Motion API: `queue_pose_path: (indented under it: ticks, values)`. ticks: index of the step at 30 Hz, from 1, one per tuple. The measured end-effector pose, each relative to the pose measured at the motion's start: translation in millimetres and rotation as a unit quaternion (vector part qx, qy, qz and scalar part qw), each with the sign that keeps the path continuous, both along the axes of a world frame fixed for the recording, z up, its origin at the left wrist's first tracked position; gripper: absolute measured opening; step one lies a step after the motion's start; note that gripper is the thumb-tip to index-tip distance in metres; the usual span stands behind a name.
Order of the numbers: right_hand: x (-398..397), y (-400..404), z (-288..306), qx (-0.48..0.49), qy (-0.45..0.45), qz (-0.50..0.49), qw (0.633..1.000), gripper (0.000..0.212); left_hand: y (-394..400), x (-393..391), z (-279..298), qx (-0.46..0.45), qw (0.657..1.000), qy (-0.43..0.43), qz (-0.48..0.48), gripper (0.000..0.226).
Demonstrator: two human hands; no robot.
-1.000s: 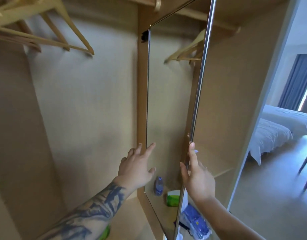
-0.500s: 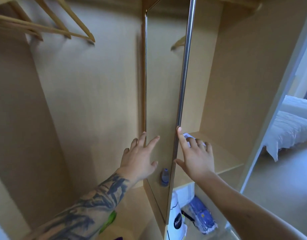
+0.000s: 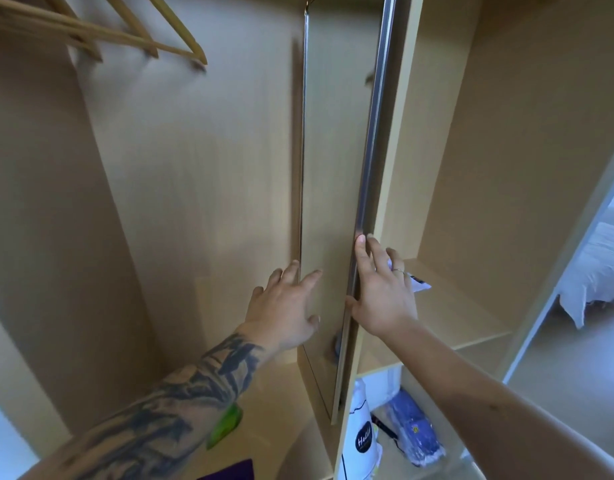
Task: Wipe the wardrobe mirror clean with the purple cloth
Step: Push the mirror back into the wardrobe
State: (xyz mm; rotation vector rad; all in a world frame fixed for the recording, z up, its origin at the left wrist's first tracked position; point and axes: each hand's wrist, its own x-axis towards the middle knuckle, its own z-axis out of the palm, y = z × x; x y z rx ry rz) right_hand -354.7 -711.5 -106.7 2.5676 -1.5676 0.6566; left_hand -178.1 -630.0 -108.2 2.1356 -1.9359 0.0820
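Here the wardrobe mirror [image 3: 329,209] stands nearly edge-on inside the wardrobe, its metal frame [image 3: 371,174] toward us. We hold our left hand [image 3: 284,310] spread, fingers straight, against the glass; our right hand [image 3: 381,292] lies flat on the frame's edge, fingers extended. The purple cloth [image 3: 231,472] lies at the bottom, near a green object [image 3: 225,426]. Wooden hangers [image 3: 132,36] hang upper left.

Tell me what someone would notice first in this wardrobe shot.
The tall mirror stands nearly edge-on at centre, the left hand spread flat on its glass and the right hand on its metal edge. The purple cloth lies untouched at the bottom.
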Motion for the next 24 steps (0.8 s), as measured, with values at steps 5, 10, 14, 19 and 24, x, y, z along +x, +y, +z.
queue_pose_path:
  ticks: [5, 10, 14, 19, 24]
  values:
    - [3.4, -4.9, 6.2, 0.012, 0.028, -0.003, 1.000, 0.112, -8.7, 2.8, 4.2, 0.026, 1.000, -0.018, 0.000, 0.087]
    - [4.2, -4.8, 10.6, 0.046, 0.042, -0.008, 0.998, 0.116, -15.0, 4.1, 11.7, 0.043, 0.999, -0.018, 0.002, 0.085]
    - [3.0, -3.5, 16.4, 0.073, 0.050, -0.010, 0.996, 0.117, -15.0, 0.9, 12.7, 0.061, 0.998, -0.018, -0.007, 0.085]
    - [-1.0, -0.2, 28.2, 0.098, 0.079, -0.019, 0.992, 0.110, -5.1, -7.4, 20.8, 0.067, 0.997, -0.019, -0.014, 0.080]
    - [-2.1, 10.0, 38.1, 0.090, 0.093, -0.028, 0.991, 0.099, 15.9, -13.2, 30.5, 0.070, 0.997, -0.029, -0.001, 0.077]
